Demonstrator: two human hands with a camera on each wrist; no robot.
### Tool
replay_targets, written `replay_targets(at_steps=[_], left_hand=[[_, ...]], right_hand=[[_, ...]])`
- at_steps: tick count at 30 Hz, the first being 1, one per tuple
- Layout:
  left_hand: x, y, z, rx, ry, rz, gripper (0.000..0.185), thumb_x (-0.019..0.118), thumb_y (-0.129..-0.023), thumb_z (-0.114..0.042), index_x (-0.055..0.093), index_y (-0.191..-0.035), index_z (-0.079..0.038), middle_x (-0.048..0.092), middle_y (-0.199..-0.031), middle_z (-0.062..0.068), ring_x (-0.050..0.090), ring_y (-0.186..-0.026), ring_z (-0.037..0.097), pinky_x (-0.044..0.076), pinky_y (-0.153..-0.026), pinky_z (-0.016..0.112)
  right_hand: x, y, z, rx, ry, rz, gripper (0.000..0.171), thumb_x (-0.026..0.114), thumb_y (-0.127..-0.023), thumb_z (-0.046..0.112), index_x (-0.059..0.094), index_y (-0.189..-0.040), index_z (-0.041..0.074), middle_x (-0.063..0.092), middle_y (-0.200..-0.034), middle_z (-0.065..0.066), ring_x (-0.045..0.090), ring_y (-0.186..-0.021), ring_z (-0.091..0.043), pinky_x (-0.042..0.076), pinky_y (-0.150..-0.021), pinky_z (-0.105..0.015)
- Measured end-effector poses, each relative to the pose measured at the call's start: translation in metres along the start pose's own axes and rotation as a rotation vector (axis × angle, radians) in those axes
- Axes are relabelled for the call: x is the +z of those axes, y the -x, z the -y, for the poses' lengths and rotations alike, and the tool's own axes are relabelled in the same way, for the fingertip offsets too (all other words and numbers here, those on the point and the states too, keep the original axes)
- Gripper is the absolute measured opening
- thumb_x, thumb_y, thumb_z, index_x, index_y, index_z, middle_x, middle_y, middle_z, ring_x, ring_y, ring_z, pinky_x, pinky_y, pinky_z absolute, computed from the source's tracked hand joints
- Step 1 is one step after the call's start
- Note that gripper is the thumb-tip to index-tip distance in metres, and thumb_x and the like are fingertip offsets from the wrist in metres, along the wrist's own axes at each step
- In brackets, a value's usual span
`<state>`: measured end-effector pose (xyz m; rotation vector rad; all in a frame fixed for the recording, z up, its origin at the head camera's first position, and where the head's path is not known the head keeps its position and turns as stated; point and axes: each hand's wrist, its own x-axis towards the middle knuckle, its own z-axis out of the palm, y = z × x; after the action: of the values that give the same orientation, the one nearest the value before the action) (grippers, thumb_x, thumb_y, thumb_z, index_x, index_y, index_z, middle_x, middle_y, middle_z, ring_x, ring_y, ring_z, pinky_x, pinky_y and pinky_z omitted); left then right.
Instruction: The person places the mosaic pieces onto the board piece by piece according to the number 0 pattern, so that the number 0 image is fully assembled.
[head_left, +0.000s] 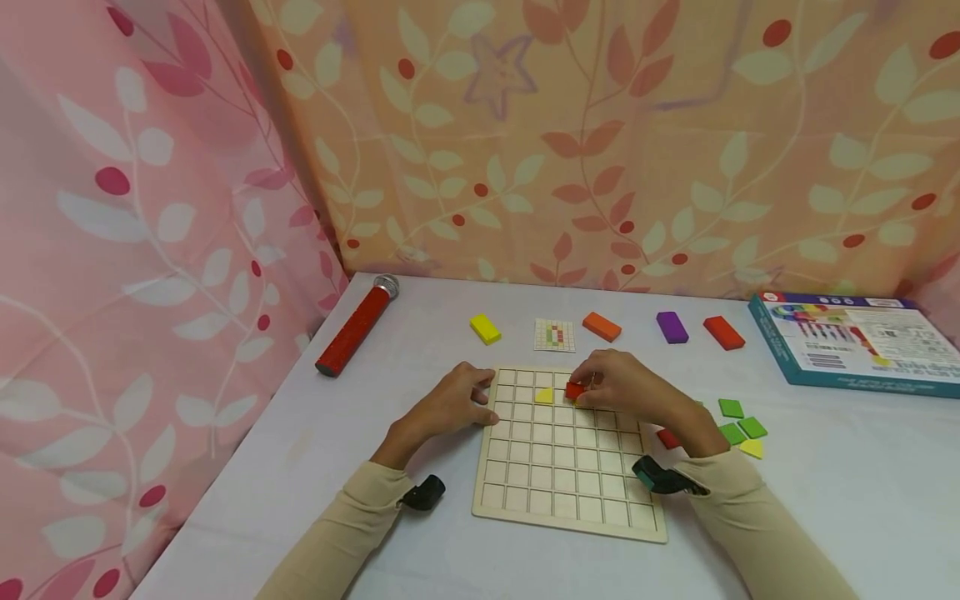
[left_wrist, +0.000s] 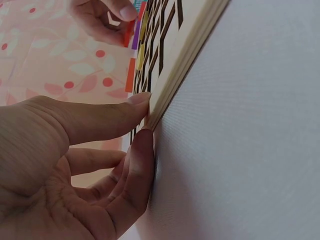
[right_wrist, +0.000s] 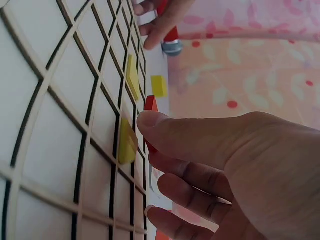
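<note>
With my left hand [head_left: 450, 404] pressing its fingertips against the board's [head_left: 570, 492] left edge, I am pinching the red tile [head_left: 574, 390] in my right hand [head_left: 626, 385], lowering it flat into the upper-row cell beside the yellow triangle [head_left: 543, 396].

Pink curtain [head_left: 135, 250] fills left side of frame, white leaves and red berries printed on it. Peach-orange curtain [head_left: 615, 142] spans top and right, same leaf-and-berry pattern, faint star shape in upper middle. Two curtains meet in corner, upper left of centre. White table [head_left: 847, 483] runs across lower half, left edge slanting to bottom left. Light soft, even, shadows faint.
</note>
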<state>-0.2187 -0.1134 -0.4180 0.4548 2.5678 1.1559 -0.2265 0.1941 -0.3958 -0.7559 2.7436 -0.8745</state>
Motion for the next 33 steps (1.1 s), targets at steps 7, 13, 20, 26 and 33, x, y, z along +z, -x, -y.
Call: replay_targets(at_steps=[7, 13, 20, 26, 33], left_hand=[[0.000, -0.001, -0.001, 0.005, 0.001, 0.002, 0.082, 0.090, -0.083, -0.004, 0.050, -0.154, 0.004, 0.056, -0.126, 0.012, 0.064, -0.106, 0.019, 0.057, -0.084, 0.030], [0.000, -0.001, -0.002, 0.004, 0.006, 0.000, 0.082, 0.090, -0.083, -0.004, 0.050, -0.154, 0.004, 0.056, -0.126, 0.012, 0.064, -0.106, 0.019, 0.057, -0.084, 0.030], [0.000, -0.001, -0.001, -0.002, 0.002, 0.005, 0.082, 0.090, -0.083, -0.004, 0.050, -0.154, 0.004, 0.055, -0.125, 0.011, 0.063, -0.106, 0.019, 0.057, -0.084, 0.029], [0.001, 0.000, -0.002, -0.005, -0.003, 0.006, 0.081, 0.090, -0.084, -0.005, 0.050, -0.154, 0.003, 0.056, -0.126, 0.011, 0.063, -0.106, 0.018, 0.057, -0.084, 0.029], [-0.001, 0.002, -0.004, -0.004, 0.004, 0.001, 0.080, 0.090, -0.084, -0.005, 0.051, -0.154, 0.004, 0.055, -0.124, 0.011, 0.065, -0.107, 0.019, 0.058, -0.084, 0.029]], right_hand=[[0.007, -0.013, 0.007, -0.062, 0.041, 0.034, 0.022, 0.084, -0.090, 0.013, 0.082, -0.111, 0.006, 0.071, -0.099, -0.002, 0.055, -0.088, -0.017, 0.049, -0.078, -0.033], [0.008, -0.016, 0.007, -0.057, 0.052, 0.048, 0.021, 0.083, -0.090, 0.011, 0.082, -0.111, 0.004, 0.072, -0.103, -0.003, 0.057, -0.091, -0.017, 0.050, -0.083, -0.035], [0.008, -0.011, 0.007, -0.057, 0.048, 0.048, 0.027, 0.085, -0.089, 0.015, 0.082, -0.114, 0.004, 0.073, -0.107, -0.004, 0.059, -0.094, -0.019, 0.051, -0.084, -0.038], [-0.004, 0.009, 0.003, 0.052, 0.011, 0.027, 0.033, 0.081, -0.093, 0.018, 0.079, -0.123, 0.005, 0.074, -0.114, -0.003, 0.062, -0.101, -0.021, 0.053, -0.088, -0.039], [-0.023, 0.052, -0.013, 0.183, -0.002, 0.013, 0.037, 0.081, -0.094, 0.025, 0.077, -0.127, 0.011, 0.071, -0.117, -0.003, 0.059, -0.111, -0.026, 0.056, -0.090, -0.042]])
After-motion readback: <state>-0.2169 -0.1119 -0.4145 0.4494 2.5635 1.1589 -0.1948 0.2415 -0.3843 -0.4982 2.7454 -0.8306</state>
